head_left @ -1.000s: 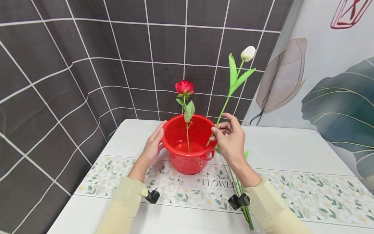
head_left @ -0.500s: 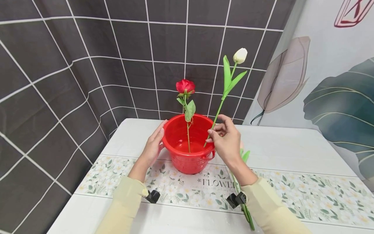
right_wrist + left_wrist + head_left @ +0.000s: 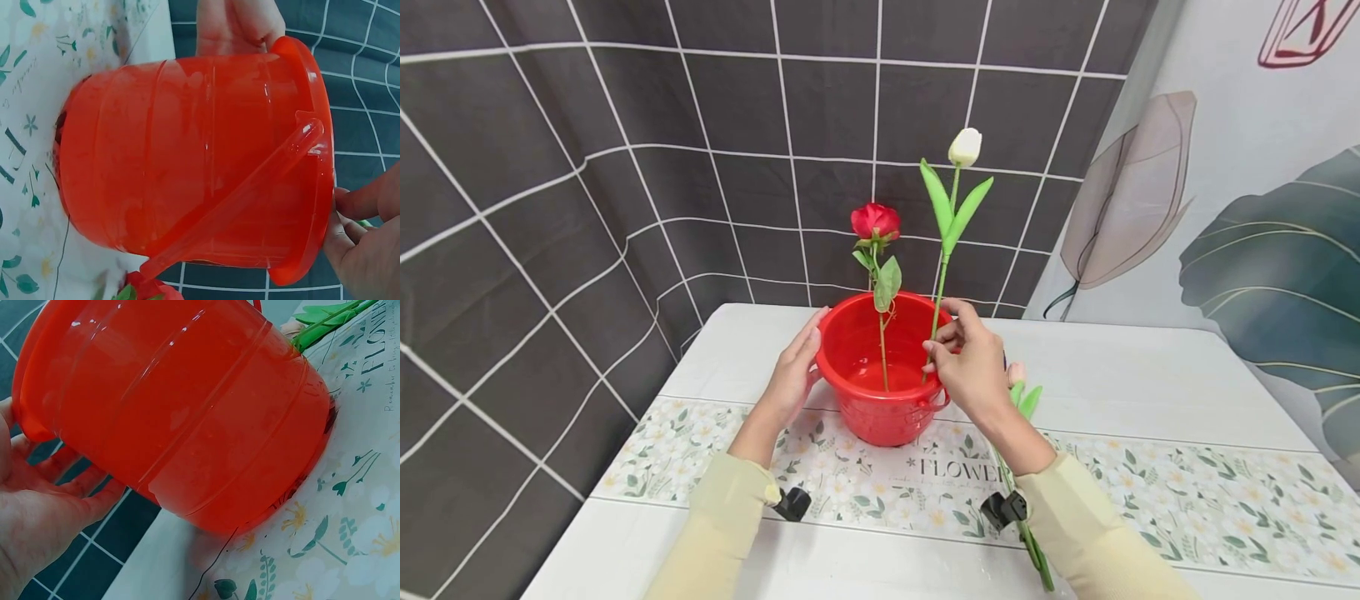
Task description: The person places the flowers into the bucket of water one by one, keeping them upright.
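Observation:
A red bucket stands upright, with a red rose leaning inside it. The left hand lies against the bucket's left side near the rim, fingers mostly straight; the left wrist view shows this hand beside the bucket wall. Thumb and fingers of the right hand pinch the green stem of a white tulip at the bucket's right rim, the stem's lower end inside the bucket. In the right wrist view the right hand is at the rim, its grip partly hidden.
More flowers with green stems lie on the table under the right forearm, a pale pink bloom among them. Behind the table hangs a dark gridded cloth; a leaf-patterned one is at the right. The bucket's handle hangs down.
The right hand has moved left with the white tulip, which stands more upright and closer to the rose. The left hand and the bucket have stayed in place.

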The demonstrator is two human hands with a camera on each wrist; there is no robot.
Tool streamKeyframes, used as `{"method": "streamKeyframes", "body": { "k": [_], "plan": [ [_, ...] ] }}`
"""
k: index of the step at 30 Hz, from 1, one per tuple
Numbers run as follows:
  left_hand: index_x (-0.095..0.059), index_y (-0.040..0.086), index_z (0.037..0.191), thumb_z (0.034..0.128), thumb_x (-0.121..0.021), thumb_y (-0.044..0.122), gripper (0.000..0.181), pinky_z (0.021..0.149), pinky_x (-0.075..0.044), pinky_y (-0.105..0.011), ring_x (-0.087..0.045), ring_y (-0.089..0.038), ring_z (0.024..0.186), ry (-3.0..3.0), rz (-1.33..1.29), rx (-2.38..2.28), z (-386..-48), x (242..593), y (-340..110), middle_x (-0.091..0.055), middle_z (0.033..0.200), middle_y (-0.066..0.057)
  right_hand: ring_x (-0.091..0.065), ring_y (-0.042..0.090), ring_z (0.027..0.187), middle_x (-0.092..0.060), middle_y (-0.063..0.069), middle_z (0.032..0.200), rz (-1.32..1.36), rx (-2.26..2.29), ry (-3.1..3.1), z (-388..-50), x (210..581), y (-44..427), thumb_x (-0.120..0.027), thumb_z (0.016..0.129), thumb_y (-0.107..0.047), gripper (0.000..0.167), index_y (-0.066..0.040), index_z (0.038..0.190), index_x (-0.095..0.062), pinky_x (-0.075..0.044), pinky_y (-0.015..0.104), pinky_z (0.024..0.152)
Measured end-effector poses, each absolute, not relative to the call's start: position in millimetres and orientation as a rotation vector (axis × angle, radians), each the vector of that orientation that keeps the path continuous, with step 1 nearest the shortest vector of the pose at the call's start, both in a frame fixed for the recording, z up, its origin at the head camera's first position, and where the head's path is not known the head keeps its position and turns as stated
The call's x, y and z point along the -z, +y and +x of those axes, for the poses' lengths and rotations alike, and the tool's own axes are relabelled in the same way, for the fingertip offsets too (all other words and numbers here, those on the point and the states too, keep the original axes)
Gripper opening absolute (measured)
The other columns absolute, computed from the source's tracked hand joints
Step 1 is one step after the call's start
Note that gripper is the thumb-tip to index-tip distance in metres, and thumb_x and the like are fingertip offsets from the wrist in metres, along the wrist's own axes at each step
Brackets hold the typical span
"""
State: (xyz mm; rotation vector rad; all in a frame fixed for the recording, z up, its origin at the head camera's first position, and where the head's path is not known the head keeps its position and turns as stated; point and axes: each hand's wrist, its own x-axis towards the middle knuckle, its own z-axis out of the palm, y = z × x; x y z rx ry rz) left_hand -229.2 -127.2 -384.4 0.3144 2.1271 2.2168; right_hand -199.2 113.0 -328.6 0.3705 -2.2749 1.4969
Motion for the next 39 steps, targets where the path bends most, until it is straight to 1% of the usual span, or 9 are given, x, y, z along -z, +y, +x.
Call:
{"method": "streamKeyframes", "body": {
  "k": [7, 10, 12, 14, 17, 21, 24, 31, 39],
  "plan": [
    [-0.031, 0.028, 0.151, 0.1042, -0.037, 0.034, 0.048, 0.106, -0.039, -0.047, -0.037, -0.020, 0.136, 2.122, 0.322, -2.221, -229, 384, -127, -0.036, 0.151, 0.004, -0.063, 0.016, 0.055, -0.062, 0.011, 0.078, 0.467, -1.359, -2.346, -198, 328, 111, -0.067, 0.081, 0.012, 0.052, -0.004, 0.128, -0.050, -0.055, 0.023, 0.052],
    [-0.031, 0.029, 0.151, 0.1039, -0.038, 0.035, 0.048, 0.105, -0.040, -0.045, -0.037, -0.018, 0.135, 2.127, 0.311, -2.215, -229, 384, -127, -0.036, 0.151, 0.005, -0.062, 0.015, 0.056, -0.062, 0.009, 0.078, 0.485, -1.292, -2.380, -197, 328, 111, -0.067, 0.081, 0.011, 0.053, -0.003, 0.130, -0.049, -0.055, 0.024, 0.054],
    [-0.030, 0.028, 0.151, 0.1040, -0.037, 0.035, 0.049, 0.106, -0.040, -0.046, -0.037, -0.019, 0.136, 2.128, 0.317, -2.212, -229, 384, -128, -0.036, 0.151, 0.005, -0.062, 0.015, 0.059, -0.062, 0.008, 0.079, 0.489, -1.236, -2.415, -196, 328, 111, -0.068, 0.081, 0.010, 0.053, -0.002, 0.129, -0.050, -0.056, 0.026, 0.058],
    [-0.030, 0.027, 0.152, 0.1040, -0.037, 0.035, 0.049, 0.106, -0.039, -0.046, -0.036, -0.019, 0.136, 2.131, 0.318, -2.208, -229, 384, -128, -0.035, 0.151, 0.004, -0.062, 0.016, 0.064, -0.062, 0.009, 0.081, 0.492, -1.185, -2.454, -195, 327, 110, -0.068, 0.081, 0.009, 0.051, -0.001, 0.128, -0.051, -0.057, 0.028, 0.062],
    [-0.029, 0.027, 0.152, 0.1040, -0.037, 0.035, 0.049, 0.106, -0.039, -0.047, -0.036, -0.019, 0.136, 2.135, 0.320, -2.204, -229, 384, -128, -0.035, 0.151, 0.005, -0.064, 0.019, 0.071, -0.065, 0.010, 0.083, 0.510, -1.084, -2.522, -194, 325, 109, -0.069, 0.081, 0.007, 0.041, 0.002, 0.120, -0.056, -0.058, 0.032, 0.067],
    [-0.030, 0.029, 0.151, 0.1039, -0.037, 0.035, 0.048, 0.106, -0.039, -0.047, -0.036, -0.019, 0.136, 2.133, 0.315, -2.208, -229, 384, -128, -0.036, 0.151, 0.005, -0.067, 0.023, 0.078, -0.069, 0.013, 0.089, 0.552, -0.984, -2.585, -192, 321, 108, -0.073, 0.080, 0.003, 0.030, 0.002, 0.109, -0.063, -0.059, 0.036, 0.070],
    [-0.030, 0.029, 0.151, 0.1040, -0.037, 0.035, 0.048, 0.106, -0.039, -0.047, -0.036, -0.019, 0.136, 2.129, 0.313, -2.209, -229, 383, -128, -0.035, 0.151, 0.005, -0.068, 0.025, 0.081, -0.070, 0.015, 0.093, 0.575, -0.979, -2.571, -189, 320, 108, -0.073, 0.081, 0.001, 0.026, 0.002, 0.106, -0.065, -0.059, 0.037, 0.071],
    [-0.030, 0.029, 0.151, 0.1038, -0.038, 0.035, 0.049, 0.105, -0.040, -0.047, -0.036, -0.019, 0.136, 2.132, 0.308, -2.211, -229, 383, -128, -0.035, 0.151, 0.005, -0.067, 0.023, 0.078, -0.070, 0.012, 0.089, 0.567, -1.021, -2.395, -186, 320, 115, -0.069, 0.085, 0.001, 0.014, 0.000, 0.098, -0.068, -0.058, 0.036, 0.072],
    [-0.031, 0.030, 0.151, 0.1034, -0.038, 0.037, 0.049, 0.105, -0.039, -0.048, -0.035, -0.020, 0.136, 2.124, 0.311, -2.212, -229, 384, -128, -0.034, 0.152, 0.005, -0.065, 0.022, 0.075, -0.069, 0.014, 0.089, 0.520, -1.021, -2.295, -181, 317, 127, -0.066, 0.085, 0.003, 0.016, 0.004, 0.102, -0.066, -0.057, 0.035, 0.068]
  ]
}}
